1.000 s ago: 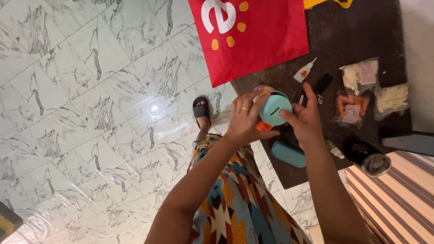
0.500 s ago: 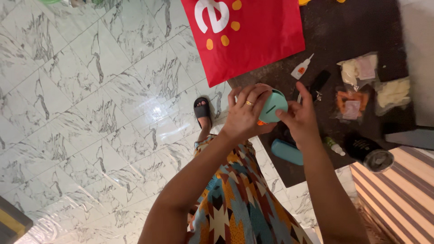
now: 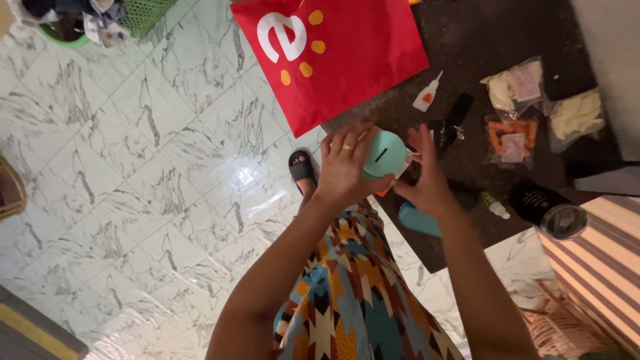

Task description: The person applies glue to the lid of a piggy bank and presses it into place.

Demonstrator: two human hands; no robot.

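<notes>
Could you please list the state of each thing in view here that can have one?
Teal round container: held up between both hands, slot facing the camera.
Left hand: gripping the container's left side.
Right hand: fingers spread, touching its right side.
Red bag: lying flat, overhanging the dark counter.
Small glue bottle: capped, lying on its side.
Clear snack bags: lying flat; sealed or not, cannot tell.
Black tumbler: lying on its side.

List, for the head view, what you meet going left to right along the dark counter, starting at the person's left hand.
left hand → teal round lid → right hand → small white bottle → black tumbler
</notes>
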